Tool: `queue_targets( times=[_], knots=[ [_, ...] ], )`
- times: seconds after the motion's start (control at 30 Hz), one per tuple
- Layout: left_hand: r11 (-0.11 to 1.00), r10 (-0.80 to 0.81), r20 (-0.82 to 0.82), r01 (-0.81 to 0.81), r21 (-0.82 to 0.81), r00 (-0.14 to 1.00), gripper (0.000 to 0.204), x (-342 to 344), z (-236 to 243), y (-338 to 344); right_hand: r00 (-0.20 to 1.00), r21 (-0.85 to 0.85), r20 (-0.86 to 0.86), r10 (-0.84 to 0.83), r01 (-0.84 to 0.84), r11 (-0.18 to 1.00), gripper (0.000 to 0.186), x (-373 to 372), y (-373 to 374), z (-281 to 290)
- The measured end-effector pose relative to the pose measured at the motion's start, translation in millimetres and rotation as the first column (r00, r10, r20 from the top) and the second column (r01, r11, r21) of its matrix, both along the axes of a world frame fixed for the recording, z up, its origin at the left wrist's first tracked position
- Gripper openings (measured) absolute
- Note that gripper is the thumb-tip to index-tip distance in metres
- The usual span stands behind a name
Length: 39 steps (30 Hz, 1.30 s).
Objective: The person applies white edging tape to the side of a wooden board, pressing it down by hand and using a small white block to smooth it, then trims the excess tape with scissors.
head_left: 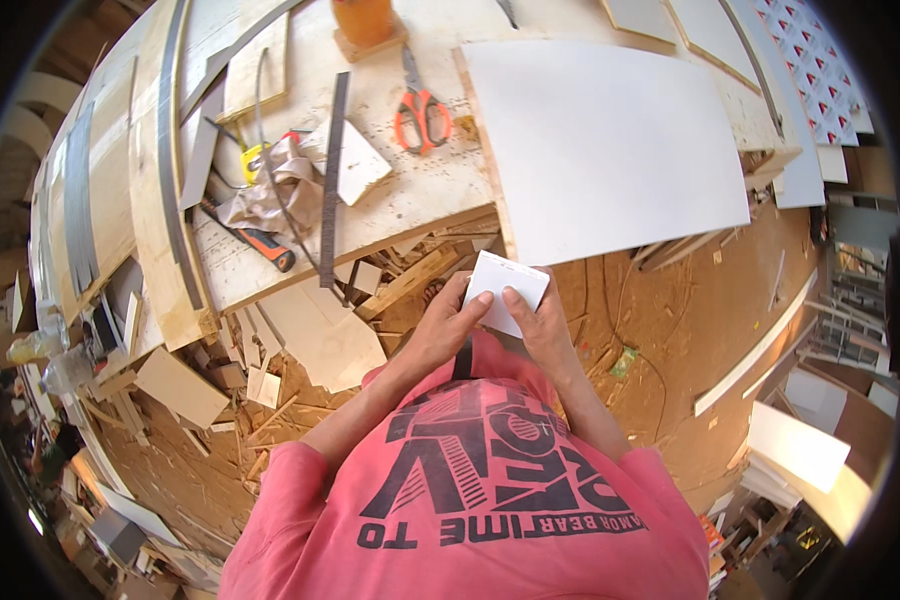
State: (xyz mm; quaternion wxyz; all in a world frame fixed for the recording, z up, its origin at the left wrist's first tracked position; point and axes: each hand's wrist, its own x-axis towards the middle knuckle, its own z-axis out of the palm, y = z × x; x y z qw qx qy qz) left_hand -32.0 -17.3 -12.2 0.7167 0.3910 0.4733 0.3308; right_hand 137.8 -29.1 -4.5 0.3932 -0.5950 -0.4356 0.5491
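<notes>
A small white rectangular board piece (505, 285) is held in front of my chest, below the workbench edge. My left hand (452, 325) grips its left side with the thumb across its face. My right hand (545, 325) grips its right side, fingers curled over the lower edge. A dark strip (463, 358) hangs down between my two hands, under the piece; what it is I cannot tell.
A large white panel (600, 130) lies on the wooden workbench (410, 200) ahead. Orange-handled scissors (422, 110), a long dark metal ruler (332, 170), crumpled paper (270, 195) and an orange-black tool (260, 240) lie left of it. Wood offcuts (320, 335) and sawdust cover the floor.
</notes>
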Motion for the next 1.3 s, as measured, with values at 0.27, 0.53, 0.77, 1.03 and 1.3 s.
queue_targets(
  times=[0.27, 0.53, 0.77, 1.03, 1.3],
  knots=[
    [0.888, 0.441, -0.116, -0.413, 0.201, 0.890, 0.034, -125, 9, 46, 0.989, -0.143, 0.000, -0.151, 0.149, 0.978, 0.044, 36, 5, -33],
    [0.562, 0.824, -0.187, -0.733, 0.383, 0.535, 0.031, -285, -35, 94, 0.598, -0.288, -0.406, -0.691, 0.634, 0.718, 0.043, 98, 32, -64],
    [0.714, 0.669, -0.743, -0.298, 0.633, 0.025, 0.055, -331, -92, 90, 0.514, -0.129, -0.491, -0.703, 0.756, 0.642, 0.039, 119, 53, -124],
    [0.556, 0.813, -0.532, -0.048, 0.830, 0.237, 0.042, -209, -3, 111, 0.541, -0.072, -0.241, -0.806, 0.818, 0.571, 0.045, 181, 9, -45],
    [0.707, 0.226, -0.579, 0.277, 0.651, 0.784, 0.033, 8, 9, 175, 0.568, -0.146, -0.121, -0.814, 0.801, 0.581, 0.048, 244, -9, -65]
  ],
)
